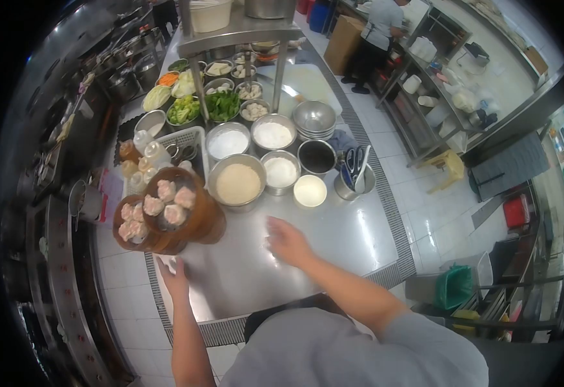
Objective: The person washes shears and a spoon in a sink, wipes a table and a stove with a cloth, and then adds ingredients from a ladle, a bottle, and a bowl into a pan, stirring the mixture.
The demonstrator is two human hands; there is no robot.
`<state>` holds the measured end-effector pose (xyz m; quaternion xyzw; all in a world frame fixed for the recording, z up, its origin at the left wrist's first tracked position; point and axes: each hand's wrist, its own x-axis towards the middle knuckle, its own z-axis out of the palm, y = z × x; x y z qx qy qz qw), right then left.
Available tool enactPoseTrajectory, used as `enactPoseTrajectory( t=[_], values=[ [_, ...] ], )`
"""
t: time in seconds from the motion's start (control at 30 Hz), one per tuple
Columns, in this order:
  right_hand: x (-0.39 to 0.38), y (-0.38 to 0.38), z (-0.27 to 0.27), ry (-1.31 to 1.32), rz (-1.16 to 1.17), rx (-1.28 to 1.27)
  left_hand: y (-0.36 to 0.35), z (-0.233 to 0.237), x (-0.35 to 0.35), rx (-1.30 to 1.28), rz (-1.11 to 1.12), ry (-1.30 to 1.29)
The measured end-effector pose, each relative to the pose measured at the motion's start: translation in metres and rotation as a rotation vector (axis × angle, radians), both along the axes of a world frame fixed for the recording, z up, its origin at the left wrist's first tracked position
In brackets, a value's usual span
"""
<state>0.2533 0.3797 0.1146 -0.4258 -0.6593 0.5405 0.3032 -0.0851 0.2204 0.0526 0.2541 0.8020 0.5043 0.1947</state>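
Two bamboo steamers with pink-white dumplings stand at the left of the steel counter [333, 238]: the taller steamer [177, 203] and a lower steamer [137, 227] beside it. My left hand [175, 277] rests near the counter's left front edge, just below the steamers, fingers apart and holding nothing. My right hand [284, 240] hovers over the bare middle of the counter, fingers loosely curled, nothing visible in it. A large bowl of pale crumbs [237, 184] sits just beyond both hands.
Steel bowls of white powders [273, 135], a dark sauce bowl [316, 157], a cup with scissors [354, 169], a white basket [182, 145] and tubs of vegetables [222, 105] fill the far counter. Another person [377, 35] stands at shelving far right. Stoves line the left.
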Motion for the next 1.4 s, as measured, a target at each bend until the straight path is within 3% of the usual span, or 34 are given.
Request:
enactPoseTrajectory(
  t=[0.13, 0.17, 0.2, 0.3, 0.37, 0.47, 0.53, 0.6, 0.67, 0.77, 0.87, 0.97, 1.07, 1.13, 1.17, 1.23, 1.27, 1.33, 1.37, 1.4],
  values=[
    [0.139, 0.044, -0.028, -0.14, -0.578, 0.055, -0.032, 0.008, 0.073, -0.071, -0.078, -0.16],
    [0.172, 0.065, -0.013, -0.14, -0.644, 0.224, -0.037, 0.01, 0.092, -0.09, -0.093, -0.18],
    [0.215, 0.103, -0.049, -0.136, -0.751, 0.339, -0.043, 0.009, 0.108, -0.116, -0.104, -0.222],
    [0.271, 0.204, -0.035, -0.146, -0.843, 0.441, -0.043, 0.034, 0.163, -0.156, -0.062, -0.304],
    [0.286, 0.281, -0.055, -0.094, -0.662, 0.373, -0.048, 0.034, 0.186, -0.176, -0.092, -0.252],
    [0.277, 0.34, -0.055, -0.269, -0.415, 0.265, -0.053, 0.033, 0.202, -0.184, -0.077, -0.184],
    [0.275, 0.365, -0.086, -0.563, -0.065, 0.656, -0.061, 0.039, 0.21, -0.187, -0.074, -0.106],
    [0.271, 0.383, -0.102, -0.604, -0.067, 0.641, -0.069, 0.045, 0.216, -0.196, -0.043, -0.073],
    [0.276, 0.385, -0.094, -0.59, -0.068, 0.6, -0.084, 0.049, 0.224, -0.2, 0.013, -0.056],
    [0.305, 0.399, -0.099, -0.231, -0.455, 0.418, -0.124, 0.04, 0.226, -0.309, 0.102, -0.102],
    [0.34, 0.371, 0.005, 0.187, -0.587, 0.269, -0.166, 0.028, 0.235, -0.403, 0.16, -0.024],
    [0.387, 0.345, 0.056, 0.094, -0.659, 0.44, -0.215, 0.007, 0.244, -0.546, 0.19, -0.036],
    [0.412, 0.293, 0.104, 0.166, -0.465, 0.355, -0.28, -0.036, 0.254, -0.725, 0.148, -0.05],
    [0.422, 0.258, 0.125, 0.036, -0.39, 0.112, -0.311, -0.055, 0.267, -0.834, 0.094, -0.021],
    [0.418, 0.241, 0.139, 0.032, -0.389, 0.113, -0.321, -0.058, 0.275, -0.874, 0.09, -0.142],
    [0.404, 0.211, 0.159, 0.171, -0.411, -0.124, -0.336, -0.068, 0.282, -0.91, 0.085, -0.26],
    [0.406, 0.205, 0.147, 0.238, -0.382, -0.166, -0.341, -0.074, 0.283, -0.901, 0.106, -0.308],
    [0.402, 0.188, 0.098, 0.117, -0.454, -0.243, -0.34, -0.077, 0.283, -0.877, 0.131, -0.355],
    [0.388, 0.173, 0.086, -0.034, -0.363, -0.312, -0.332, -0.072, 0.285, -0.855, 0.127, -0.348],
    [0.384, 0.167, 0.038, -0.173, -0.167, -0.321, -0.324, -0.07, 0.286, -0.836, 0.129, -0.34]
  ],
)
